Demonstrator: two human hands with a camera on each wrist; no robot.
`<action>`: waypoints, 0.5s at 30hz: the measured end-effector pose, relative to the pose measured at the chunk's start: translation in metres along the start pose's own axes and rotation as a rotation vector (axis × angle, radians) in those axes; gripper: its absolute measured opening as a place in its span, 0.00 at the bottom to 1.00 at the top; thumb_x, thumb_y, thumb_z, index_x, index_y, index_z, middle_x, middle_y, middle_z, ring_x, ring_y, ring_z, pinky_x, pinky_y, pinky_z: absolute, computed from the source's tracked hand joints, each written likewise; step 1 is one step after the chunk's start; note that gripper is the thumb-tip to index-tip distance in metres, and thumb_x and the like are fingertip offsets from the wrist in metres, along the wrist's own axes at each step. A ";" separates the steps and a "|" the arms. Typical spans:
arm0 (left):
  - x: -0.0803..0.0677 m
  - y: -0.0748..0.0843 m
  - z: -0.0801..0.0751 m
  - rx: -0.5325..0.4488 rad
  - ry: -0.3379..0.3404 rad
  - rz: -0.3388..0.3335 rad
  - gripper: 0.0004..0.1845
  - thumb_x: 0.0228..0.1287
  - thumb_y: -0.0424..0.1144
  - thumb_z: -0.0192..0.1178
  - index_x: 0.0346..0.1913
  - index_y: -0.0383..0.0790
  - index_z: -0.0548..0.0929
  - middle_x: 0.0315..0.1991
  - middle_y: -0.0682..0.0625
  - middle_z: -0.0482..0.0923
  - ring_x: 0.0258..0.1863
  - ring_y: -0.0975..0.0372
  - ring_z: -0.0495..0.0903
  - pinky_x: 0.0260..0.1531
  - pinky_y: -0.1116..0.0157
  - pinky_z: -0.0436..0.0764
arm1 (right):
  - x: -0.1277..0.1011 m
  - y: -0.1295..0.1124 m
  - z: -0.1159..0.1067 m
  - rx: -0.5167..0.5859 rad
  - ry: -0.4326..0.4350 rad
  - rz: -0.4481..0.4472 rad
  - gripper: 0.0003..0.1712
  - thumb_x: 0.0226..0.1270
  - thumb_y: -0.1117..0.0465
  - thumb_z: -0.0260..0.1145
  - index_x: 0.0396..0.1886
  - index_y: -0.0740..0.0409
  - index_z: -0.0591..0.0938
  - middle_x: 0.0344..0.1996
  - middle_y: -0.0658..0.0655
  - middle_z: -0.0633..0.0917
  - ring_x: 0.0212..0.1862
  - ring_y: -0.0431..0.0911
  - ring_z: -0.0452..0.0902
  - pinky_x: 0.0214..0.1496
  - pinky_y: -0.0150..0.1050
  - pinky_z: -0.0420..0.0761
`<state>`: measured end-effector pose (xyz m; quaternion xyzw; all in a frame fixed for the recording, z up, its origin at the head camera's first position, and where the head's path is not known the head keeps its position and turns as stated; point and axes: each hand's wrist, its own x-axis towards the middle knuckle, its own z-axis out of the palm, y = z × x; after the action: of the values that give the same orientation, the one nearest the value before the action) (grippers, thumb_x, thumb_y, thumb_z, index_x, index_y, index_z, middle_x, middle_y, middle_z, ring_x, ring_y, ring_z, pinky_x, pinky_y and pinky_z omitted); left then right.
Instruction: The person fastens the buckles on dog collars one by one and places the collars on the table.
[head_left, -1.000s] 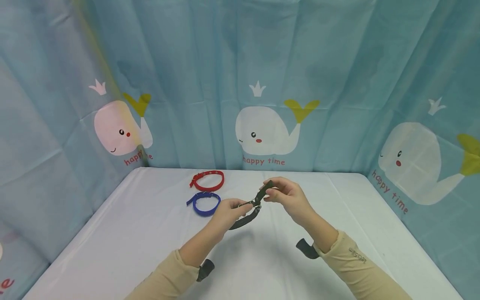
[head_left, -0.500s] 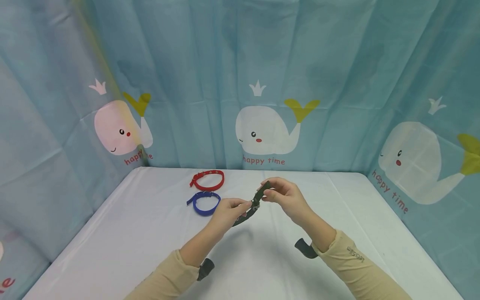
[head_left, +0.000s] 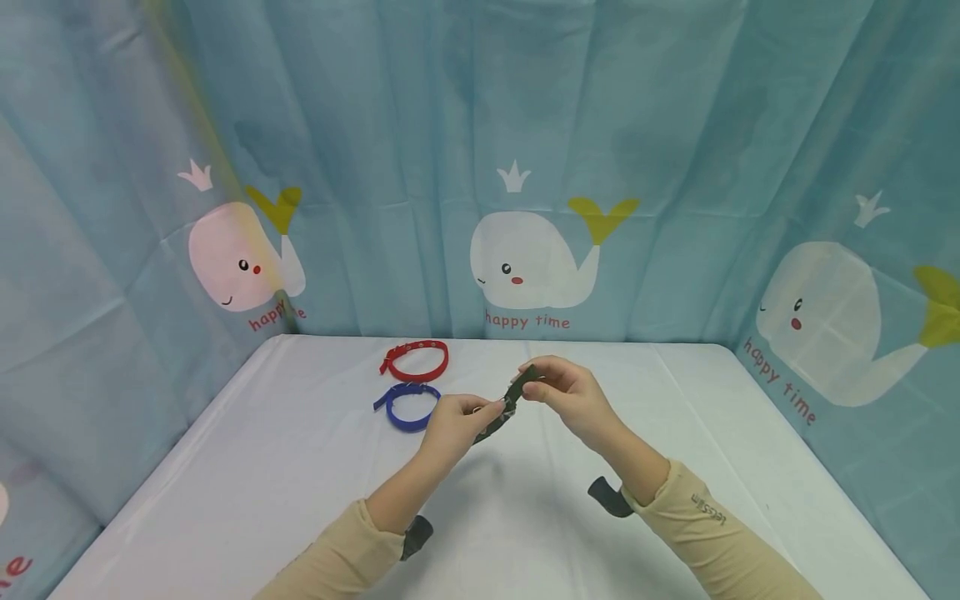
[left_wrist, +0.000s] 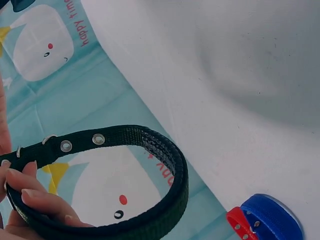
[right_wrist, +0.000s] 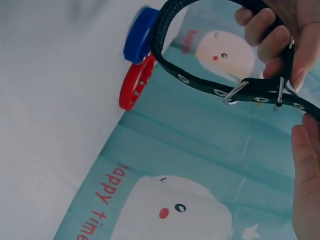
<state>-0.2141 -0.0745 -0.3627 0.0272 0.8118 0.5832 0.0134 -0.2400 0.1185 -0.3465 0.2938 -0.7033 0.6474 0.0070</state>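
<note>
I hold a black collar (head_left: 504, 408) above the white table (head_left: 247, 467), both hands meeting over its middle. My left hand (head_left: 453, 423) curls its fingers (left_wrist: 37, 200) round the looped band at the buckle (right_wrist: 280, 91) end, the strap lying across them. My right hand (head_left: 566, 392) pinches the free strap end between thumb and fingertips, just beside my left fingertips. A metal ring (right_wrist: 235, 93) hangs from the strap next to the buckle. Beyond my left fingers, well apart, a blue collar (head_left: 408, 406) and a red collar (head_left: 416, 360) lie buckled on the table, close together.
</note>
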 end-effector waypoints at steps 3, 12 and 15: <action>0.000 0.000 0.001 0.041 0.014 0.002 0.15 0.64 0.45 0.64 0.38 0.33 0.89 0.37 0.42 0.85 0.37 0.54 0.81 0.43 0.53 0.80 | 0.000 0.001 0.001 -0.022 0.001 0.002 0.14 0.66 0.71 0.63 0.49 0.74 0.77 0.43 0.63 0.83 0.43 0.41 0.81 0.51 0.40 0.80; 0.000 0.004 0.003 0.207 0.029 0.030 0.13 0.60 0.45 0.67 0.32 0.37 0.88 0.27 0.49 0.83 0.30 0.60 0.76 0.31 0.62 0.79 | -0.001 0.000 0.005 -0.125 -0.013 0.015 0.13 0.66 0.71 0.64 0.48 0.70 0.79 0.44 0.64 0.82 0.45 0.40 0.81 0.51 0.37 0.79; -0.001 0.004 0.001 0.212 -0.021 0.040 0.12 0.59 0.43 0.68 0.36 0.35 0.86 0.28 0.49 0.82 0.30 0.60 0.77 0.34 0.61 0.81 | -0.002 0.000 0.006 -0.158 -0.015 0.021 0.12 0.66 0.70 0.64 0.49 0.70 0.79 0.45 0.63 0.82 0.45 0.43 0.82 0.50 0.39 0.80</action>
<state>-0.2131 -0.0726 -0.3591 0.0506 0.8682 0.4936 0.0074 -0.2366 0.1136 -0.3484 0.2898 -0.7551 0.5878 0.0183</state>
